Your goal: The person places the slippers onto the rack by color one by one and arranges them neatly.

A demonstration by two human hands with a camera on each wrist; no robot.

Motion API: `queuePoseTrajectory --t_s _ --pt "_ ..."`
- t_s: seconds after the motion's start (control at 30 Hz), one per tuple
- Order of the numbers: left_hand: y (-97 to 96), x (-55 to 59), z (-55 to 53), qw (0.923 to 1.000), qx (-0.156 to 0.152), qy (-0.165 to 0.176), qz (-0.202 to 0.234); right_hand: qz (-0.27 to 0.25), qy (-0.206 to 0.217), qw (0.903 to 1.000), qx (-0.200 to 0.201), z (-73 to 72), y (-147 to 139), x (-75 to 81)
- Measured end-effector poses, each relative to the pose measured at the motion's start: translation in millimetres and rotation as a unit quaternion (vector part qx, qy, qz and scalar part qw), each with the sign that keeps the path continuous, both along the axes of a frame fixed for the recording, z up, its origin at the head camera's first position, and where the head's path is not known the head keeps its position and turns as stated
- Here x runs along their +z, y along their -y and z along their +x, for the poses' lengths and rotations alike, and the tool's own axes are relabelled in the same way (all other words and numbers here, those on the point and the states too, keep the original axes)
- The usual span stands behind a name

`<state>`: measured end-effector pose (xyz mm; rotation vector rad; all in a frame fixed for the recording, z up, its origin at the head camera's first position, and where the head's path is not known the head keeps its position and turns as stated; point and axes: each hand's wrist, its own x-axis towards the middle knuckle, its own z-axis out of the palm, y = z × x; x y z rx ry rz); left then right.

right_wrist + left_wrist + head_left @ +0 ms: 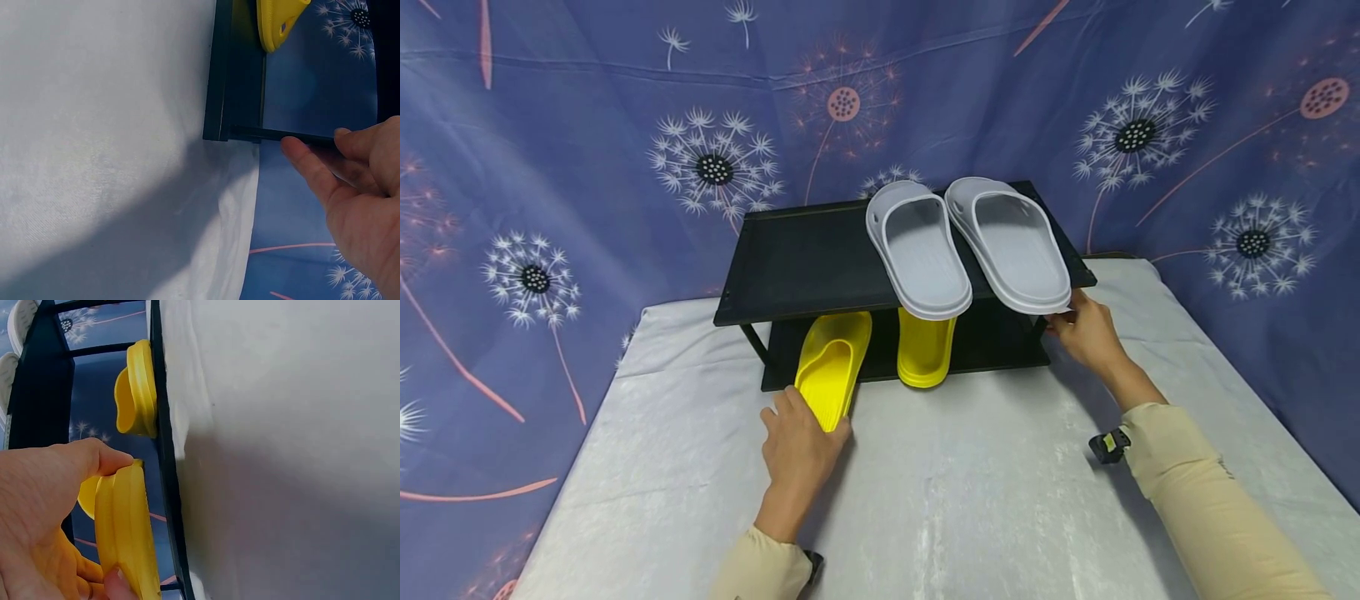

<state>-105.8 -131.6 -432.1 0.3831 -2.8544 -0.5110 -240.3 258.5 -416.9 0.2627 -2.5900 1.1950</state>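
Observation:
A black two-shelf shoe rack (805,258) stands on a table under a white cloth (955,483). Two grey slippers (917,250) (1011,242) lie on its top shelf. On the lower shelf sit two yellow slippers. The right one (925,346) is tucked in; the left one (831,367) sticks out over the front edge. My left hand (801,429) grips that slipper's heel, thumb on top and fingers underneath (75,487). My right hand (1063,321) holds the rack's right front corner, fingers curled round a thin black bar (319,144).
A blue dandelion-print curtain (587,167) hangs close behind and beside the rack. The white cloth's right edge (250,206) falls just past the rack's corner. The left half of the top shelf (797,258) carries nothing. A wrist camera (1108,444) sits on each forearm.

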Motion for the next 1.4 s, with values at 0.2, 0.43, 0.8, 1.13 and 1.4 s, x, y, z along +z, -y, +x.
queuePoseTrajectory --t_s 0.2,0.43,0.8,1.13,1.4 --pt "-4.9 2.5 -10.5 1.0 0.003 0.002 0.005 -0.004 0.001 1.0 -0.001 0.2 -1 -0.3" --pt "-5.8 5.0 -20.1 0.9998 0.009 -0.016 0.009 -0.004 -0.008 1.0 0.0 0.7 -1 0.1" --pt "-7.3 5.2 -30.8 0.9998 0.004 -0.006 0.016 -0.005 -0.008 1.0 0.0 -0.9 -1 0.7" --pt "-11.3 8.7 -48.3 0.9998 0.004 0.011 0.017 0.003 -0.006 1.0 -0.002 -0.1 -2 0.9" --pt "-14.6 11.4 -62.8 0.9994 -0.001 0.026 0.024 -0.013 0.005 0.9999 0.001 1.2 -1 0.9"
